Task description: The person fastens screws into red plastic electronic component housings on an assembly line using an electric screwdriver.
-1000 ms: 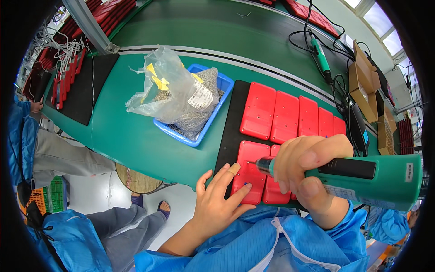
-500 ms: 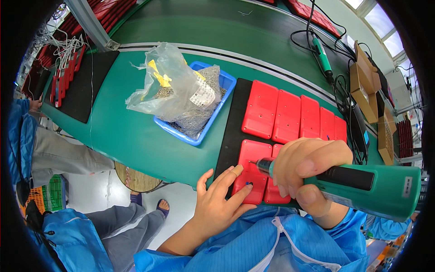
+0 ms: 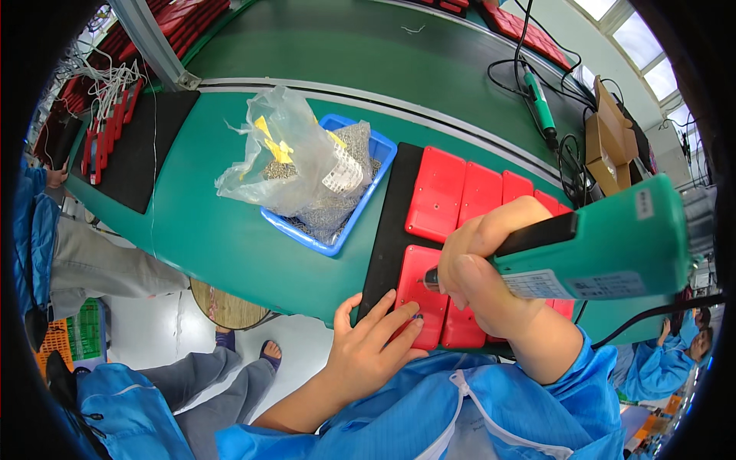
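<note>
My right hand is wrapped round a green electric screwdriver with a black lever strip. Its tip meets the upper part of the nearest-left red plastic casing; whether a screw sits under it I cannot make out. My left hand lies with spread fingers on the lower left of that casing, its fingertips beside a small dark spot. More red casings lie in two rows on a black mat, partly hidden behind my right hand and the tool.
Left of the mat, a blue bin holds small screws and a clear plastic bag. A second green screwdriver with cables hangs near the cardboard box. At far left, red parts with white wires sit near another person's legs.
The screwdriver's rear end has swung up and away from me, its tip staying on the same casing. My left fingers have shifted slightly. The whole view has moved a little.
</note>
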Demonstrator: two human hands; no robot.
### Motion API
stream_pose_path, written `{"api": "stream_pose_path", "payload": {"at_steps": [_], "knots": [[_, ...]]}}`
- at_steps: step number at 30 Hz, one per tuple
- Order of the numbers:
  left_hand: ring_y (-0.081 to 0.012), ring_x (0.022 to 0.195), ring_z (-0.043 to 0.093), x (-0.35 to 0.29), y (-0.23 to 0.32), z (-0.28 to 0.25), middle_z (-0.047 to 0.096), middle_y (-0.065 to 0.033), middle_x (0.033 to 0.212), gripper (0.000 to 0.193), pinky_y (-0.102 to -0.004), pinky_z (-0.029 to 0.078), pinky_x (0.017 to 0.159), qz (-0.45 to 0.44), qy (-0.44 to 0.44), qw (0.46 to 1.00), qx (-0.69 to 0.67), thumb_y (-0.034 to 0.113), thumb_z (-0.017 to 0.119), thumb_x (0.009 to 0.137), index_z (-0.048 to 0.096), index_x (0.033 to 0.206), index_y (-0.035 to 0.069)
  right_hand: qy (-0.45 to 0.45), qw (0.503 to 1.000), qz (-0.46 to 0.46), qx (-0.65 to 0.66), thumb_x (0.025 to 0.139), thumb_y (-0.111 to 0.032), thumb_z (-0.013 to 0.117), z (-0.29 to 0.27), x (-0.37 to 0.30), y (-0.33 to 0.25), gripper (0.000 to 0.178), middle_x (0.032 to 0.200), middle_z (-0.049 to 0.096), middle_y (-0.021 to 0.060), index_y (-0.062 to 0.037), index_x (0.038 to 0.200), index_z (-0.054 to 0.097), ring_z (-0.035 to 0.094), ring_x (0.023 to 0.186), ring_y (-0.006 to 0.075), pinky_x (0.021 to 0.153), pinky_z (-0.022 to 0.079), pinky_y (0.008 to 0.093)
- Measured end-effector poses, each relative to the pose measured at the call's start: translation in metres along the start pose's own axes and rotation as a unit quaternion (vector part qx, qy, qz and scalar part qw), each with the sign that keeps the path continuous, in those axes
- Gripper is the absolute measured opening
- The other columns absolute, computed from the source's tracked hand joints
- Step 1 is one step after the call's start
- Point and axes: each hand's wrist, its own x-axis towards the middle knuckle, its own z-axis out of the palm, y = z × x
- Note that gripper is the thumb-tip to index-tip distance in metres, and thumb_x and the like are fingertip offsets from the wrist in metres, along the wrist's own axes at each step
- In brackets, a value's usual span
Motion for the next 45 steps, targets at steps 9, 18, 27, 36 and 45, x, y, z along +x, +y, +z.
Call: {"api": "stream_pose_path", "payload": {"at_steps": [9,18,27,36,45], "knots": [[-0.0252,0.103,0.054,-0.003,0.002,0.004,0.059,-0.0044,0.104,0.037,-0.0484,0.03,0.088,0.003,-0.008,1.0,0.001,0.032,0.072,0.066,0.062,0.092,0.009,0.05,0.994,-0.078,-0.054,0.078,0.005,0.051,0.012,-0.002,0.014,0.011,0.062,0.05,0.0058,-0.0014,0.085,0.045,0.047,0.048,0.0119,0.049,0.044,0.0244],[-0.0345,0.105,0.051,-0.012,-0.002,0.023,0.055,-0.013,0.106,0.045,-0.0514,0.028,0.092,0.031,-0.008,0.996,0.077,0.037,0.069,0.07,0.057,0.099,0.005,0.229,0.919,0.1,0.304,0.077,-0.005,0.062,-0.048,-0.022,-0.016,0.026,0.067,0.054,0.0007,-0.0029,0.102,0.053,0.053,0.055,0.0051,0.048,0.042,0.0224],[-0.037,0.111,0.043,-0.027,-0.013,0.031,0.044,-0.0163,0.118,0.065,-0.0518,0.028,0.093,0.076,-0.001,0.986,0.149,0.054,0.063,0.071,0.045,0.113,0.008,0.31,0.864,0.14,0.37,0.083,-0.013,0.048,-0.206,-0.141,-0.05,0.041,0.059,0.05,0.0107,0.0067,0.117,0.037,0.043,0.036,0.0121,0.033,0.037,0.0254],[-0.0356,0.106,0.046,-0.019,-0.007,0.039,0.048,-0.0146,0.115,0.053,-0.0528,0.032,0.091,0.066,0.014,0.985,0.157,0.051,0.052,0.082,0.048,0.113,0.007,0.348,0.773,0.405,0.342,0.075,-0.005,0.058,-0.235,-0.189,-0.017,0.047,0.105,0.054,0.0322,0.007,0.117,0.038,0.056,0.042,0.0174,0.038,0.047,0.0247],[-0.0409,0.103,0.043,-0.014,-0.004,0.025,0.04,-0.0217,0.117,0.067,-0.0567,0.033,0.086,0.07,-0.105,0.972,0.197,0.048,0.06,0.075,0.033,0.121,0.007,0.346,0.757,0.495,0.248,0.065,-0.008,0.067,-0.24,-0.193,-0.008,0.053,0.104,0.055,0.0302,0.0079,0.11,0.045,0.058,0.044,0.0183,0.043,0.048,0.0264]]}}
